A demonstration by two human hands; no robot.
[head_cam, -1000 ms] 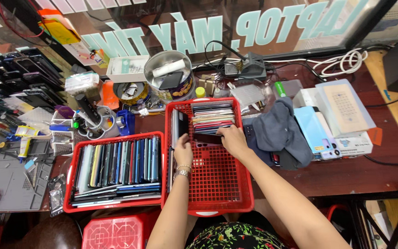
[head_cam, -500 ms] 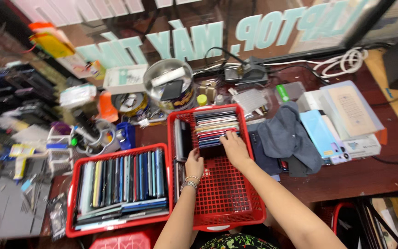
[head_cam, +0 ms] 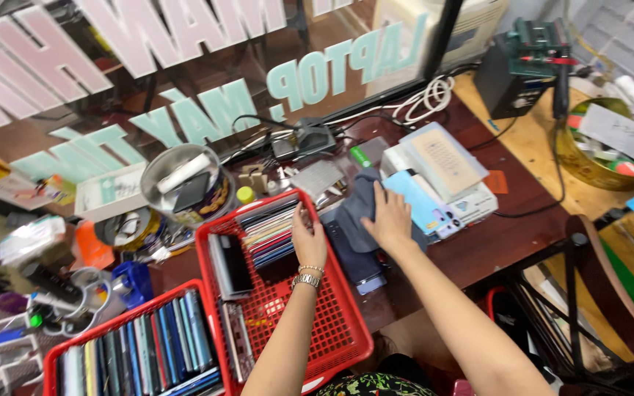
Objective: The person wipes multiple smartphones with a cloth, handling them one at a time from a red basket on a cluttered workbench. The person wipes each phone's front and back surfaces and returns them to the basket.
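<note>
Dark wood worktop (head_cam: 478, 249), cluttered, butted against a lettered glass front; cables and a tin (head_cam: 185, 187) at upper centre. Red basket (head_cam: 332, 323) centre-low, phones (head_cam: 269, 238) stacked on edge at its far end. Left hand (head_cam: 308, 238) rests on that stack, fingers loose, grasping nothing. Right hand (head_cam: 389, 220) lies flat and open on a grey cloth (head_cam: 357, 209) just right of the basket. Second red basket (head_cam: 130, 352) lower left, packed with phones.

Bare arms, left wrist (head_cam: 307, 276) bracelets

Red basket (head_cam: 346, 323) front half free; phones (head_cam: 269, 238) & cloth (head_cam: 357, 213) crowd the back.
</note>
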